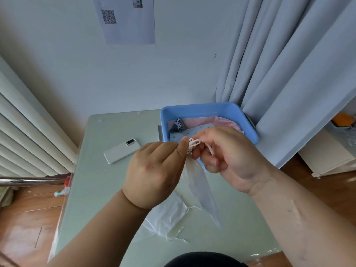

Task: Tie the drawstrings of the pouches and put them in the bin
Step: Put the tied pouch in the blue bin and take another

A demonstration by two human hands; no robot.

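We hold translucent pouch (200, 182) mid-air, near side of blue bin (210, 110). Left hand (154, 170) and right hand (225, 151) pinch white drawstring (193, 144). Pouch looks light, limp, slippery; we grip cord, not film.

Two forearms in shot, both bare to the frame's edge. The left hand (154, 170) is broad, with a deep crease ringing the wrist; the right hand (227, 155) is just as full. On the right forearm (300, 218) there's a faint pale streak and a few dark flecks. At the bottom edge, a black rounded garment (204, 260), possibly a shirt front.
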